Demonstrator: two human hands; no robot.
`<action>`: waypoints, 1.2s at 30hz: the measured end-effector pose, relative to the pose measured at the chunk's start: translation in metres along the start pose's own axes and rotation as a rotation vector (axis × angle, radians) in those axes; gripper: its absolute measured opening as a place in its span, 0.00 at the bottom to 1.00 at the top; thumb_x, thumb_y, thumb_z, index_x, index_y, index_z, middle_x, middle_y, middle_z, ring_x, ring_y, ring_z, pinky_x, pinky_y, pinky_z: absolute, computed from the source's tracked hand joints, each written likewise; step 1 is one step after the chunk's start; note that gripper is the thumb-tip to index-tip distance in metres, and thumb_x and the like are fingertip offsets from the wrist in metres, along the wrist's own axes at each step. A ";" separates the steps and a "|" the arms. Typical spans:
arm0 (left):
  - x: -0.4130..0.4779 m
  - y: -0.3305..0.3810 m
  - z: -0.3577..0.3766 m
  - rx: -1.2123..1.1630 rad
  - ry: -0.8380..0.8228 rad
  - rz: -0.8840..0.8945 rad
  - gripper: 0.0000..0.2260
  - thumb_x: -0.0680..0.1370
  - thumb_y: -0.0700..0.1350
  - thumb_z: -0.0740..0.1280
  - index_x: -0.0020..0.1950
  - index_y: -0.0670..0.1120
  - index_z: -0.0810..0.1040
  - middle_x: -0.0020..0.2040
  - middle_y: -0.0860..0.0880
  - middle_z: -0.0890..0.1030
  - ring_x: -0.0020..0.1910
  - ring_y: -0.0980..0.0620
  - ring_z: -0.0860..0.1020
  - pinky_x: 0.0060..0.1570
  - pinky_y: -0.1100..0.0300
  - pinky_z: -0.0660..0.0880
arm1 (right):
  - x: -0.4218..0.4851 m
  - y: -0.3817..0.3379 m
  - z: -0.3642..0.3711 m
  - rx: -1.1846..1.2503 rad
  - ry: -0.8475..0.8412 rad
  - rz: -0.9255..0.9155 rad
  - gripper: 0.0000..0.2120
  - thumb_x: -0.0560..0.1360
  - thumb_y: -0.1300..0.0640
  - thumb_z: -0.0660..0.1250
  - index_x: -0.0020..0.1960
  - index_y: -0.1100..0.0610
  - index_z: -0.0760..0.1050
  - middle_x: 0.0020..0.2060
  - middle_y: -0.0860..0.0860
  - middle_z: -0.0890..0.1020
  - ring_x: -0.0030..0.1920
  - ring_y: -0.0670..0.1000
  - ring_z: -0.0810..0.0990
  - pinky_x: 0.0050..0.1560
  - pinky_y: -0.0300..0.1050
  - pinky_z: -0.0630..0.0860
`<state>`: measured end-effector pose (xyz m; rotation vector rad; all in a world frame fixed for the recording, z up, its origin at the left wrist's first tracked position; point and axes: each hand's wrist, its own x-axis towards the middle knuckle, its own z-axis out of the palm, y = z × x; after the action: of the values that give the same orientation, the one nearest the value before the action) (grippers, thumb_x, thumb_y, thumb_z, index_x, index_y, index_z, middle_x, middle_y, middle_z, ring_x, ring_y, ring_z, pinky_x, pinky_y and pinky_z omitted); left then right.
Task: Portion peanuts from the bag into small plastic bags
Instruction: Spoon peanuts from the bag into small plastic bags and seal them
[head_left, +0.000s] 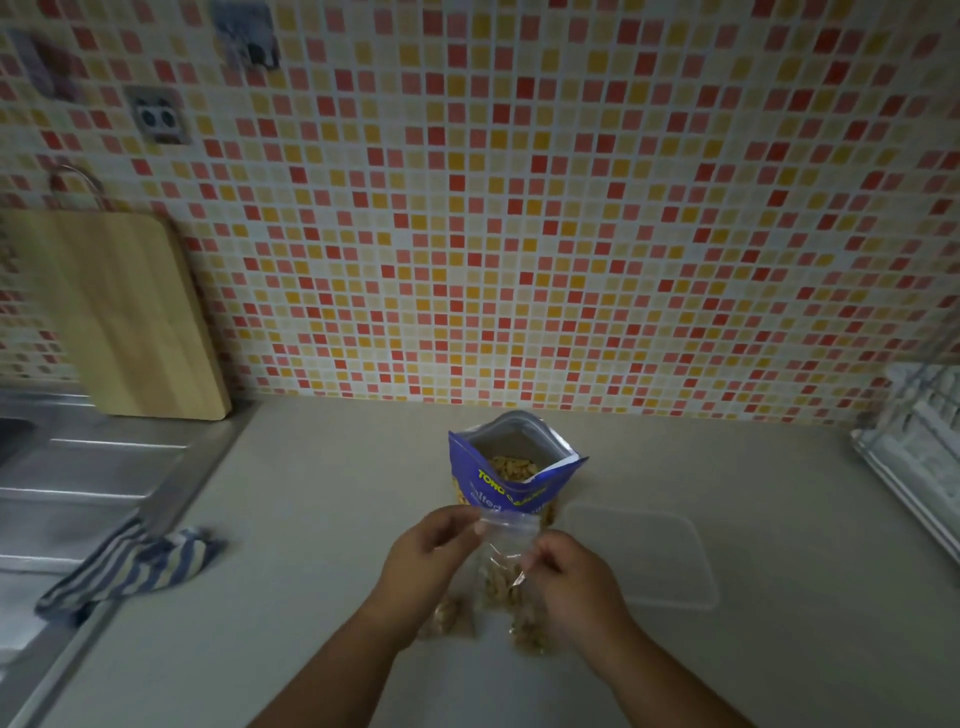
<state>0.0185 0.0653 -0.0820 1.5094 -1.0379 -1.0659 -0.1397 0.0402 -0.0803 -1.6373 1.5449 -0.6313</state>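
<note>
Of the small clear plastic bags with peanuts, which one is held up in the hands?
The small clear plastic bag pinched at its top by the left hand and right hand. Two other filled bags lie on the beige counter beneath the hands.

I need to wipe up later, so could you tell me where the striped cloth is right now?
In the head view, the striped cloth lies crumpled on the left, at the counter's edge beside the sink, below the cutting board.
</note>
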 end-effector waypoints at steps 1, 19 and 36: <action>-0.002 0.008 0.000 -0.087 -0.035 0.010 0.06 0.74 0.39 0.69 0.50 0.43 0.82 0.46 0.48 0.85 0.45 0.55 0.81 0.47 0.66 0.75 | -0.003 -0.005 -0.004 0.037 0.000 -0.037 0.15 0.73 0.58 0.67 0.30 0.49 0.68 0.26 0.46 0.75 0.30 0.41 0.72 0.33 0.32 0.67; -0.018 0.072 -0.004 -0.018 0.031 0.339 0.04 0.72 0.38 0.71 0.41 0.44 0.85 0.36 0.49 0.84 0.36 0.57 0.80 0.39 0.66 0.76 | -0.013 -0.079 -0.059 -0.293 0.098 -0.587 0.05 0.77 0.53 0.62 0.46 0.50 0.77 0.36 0.38 0.70 0.48 0.43 0.67 0.45 0.34 0.65; -0.012 0.052 -0.002 -0.119 0.145 0.282 0.06 0.74 0.39 0.69 0.38 0.46 0.83 0.36 0.48 0.83 0.36 0.55 0.79 0.39 0.65 0.76 | -0.001 -0.068 -0.059 -0.294 0.000 -0.431 0.10 0.79 0.55 0.61 0.40 0.53 0.77 0.34 0.45 0.74 0.39 0.44 0.72 0.38 0.32 0.65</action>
<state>0.0116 0.0690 -0.0288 1.2810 -1.0309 -0.7940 -0.1472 0.0266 0.0085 -2.2247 1.3365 -0.6465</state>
